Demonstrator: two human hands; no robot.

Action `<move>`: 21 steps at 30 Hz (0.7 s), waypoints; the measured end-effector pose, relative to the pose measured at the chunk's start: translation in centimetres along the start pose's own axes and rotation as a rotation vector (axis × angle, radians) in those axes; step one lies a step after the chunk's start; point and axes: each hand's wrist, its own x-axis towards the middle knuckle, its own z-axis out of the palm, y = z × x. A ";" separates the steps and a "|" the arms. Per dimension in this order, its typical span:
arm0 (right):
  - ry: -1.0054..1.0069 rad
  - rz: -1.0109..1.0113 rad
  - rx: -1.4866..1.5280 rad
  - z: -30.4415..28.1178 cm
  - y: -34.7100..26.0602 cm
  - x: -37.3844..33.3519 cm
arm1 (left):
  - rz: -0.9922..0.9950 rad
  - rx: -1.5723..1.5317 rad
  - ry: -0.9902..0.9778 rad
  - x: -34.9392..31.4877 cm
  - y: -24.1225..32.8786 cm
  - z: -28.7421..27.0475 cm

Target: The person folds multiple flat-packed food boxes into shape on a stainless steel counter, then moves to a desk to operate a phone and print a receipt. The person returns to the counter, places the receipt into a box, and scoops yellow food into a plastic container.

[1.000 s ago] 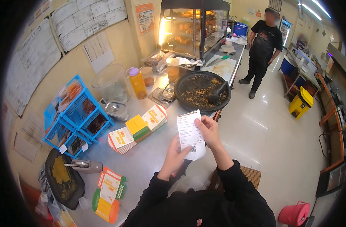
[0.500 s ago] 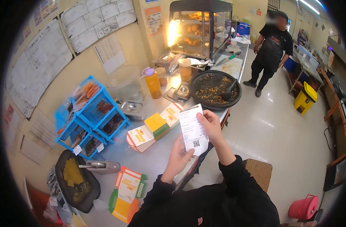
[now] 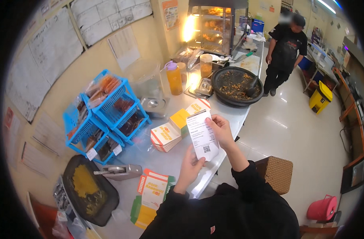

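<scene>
A white printed receipt (image 3: 201, 135) is stretched between my two hands above the counter's front edge. My left hand (image 3: 190, 166) pinches its lower left corner, thumb on top. Higher up, my right hand (image 3: 222, 130) grips the right edge between thumb and fingers. Behind the receipt lies a stack of flat folded food boxes (image 3: 166, 137) in white, yellow and green. One unfolded box (image 3: 154, 195) rests on the counter left of my left sleeve. Beyond the receipt stands a wide black stone mortar (image 3: 233, 85) with brown crumbs and a pestle (image 3: 251, 87) in it.
Blue baskets (image 3: 110, 113) with sauce packets stand at left, near a tape dispenser (image 3: 120, 172) and a black tray (image 3: 88, 189) of yellow food. A heated display case (image 3: 214, 30) is at the back. A co-worker (image 3: 287, 49) stands right of the counter; a woven stool (image 3: 278, 175) is nearby.
The view has shifted, so the counter items sit farther right. Both hands keep hold of the receipt. The co-worker has stepped closer, head lowered.
</scene>
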 end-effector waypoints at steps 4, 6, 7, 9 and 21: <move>-0.133 0.017 -0.043 -1.1 2.8 1.4 | 0.040 -0.029 0.130 0.4 -4.2 0.1; -0.115 0.000 -0.299 -3.6 7.2 2.0 | -0.086 0.333 0.075 0.8 -5.0 -0.1; -0.073 -0.021 -0.549 -6.4 11.3 2.2 | -0.154 0.518 0.035 0.8 -5.3 -0.3; -0.064 0.015 -0.797 -8.6 14.7 1.3 | -0.211 0.504 0.138 0.2 -6.6 -0.9; -0.216 0.142 -0.838 -10.0 17.2 4.1 | 0.317 1.248 0.368 14.5 -3.0 -6.6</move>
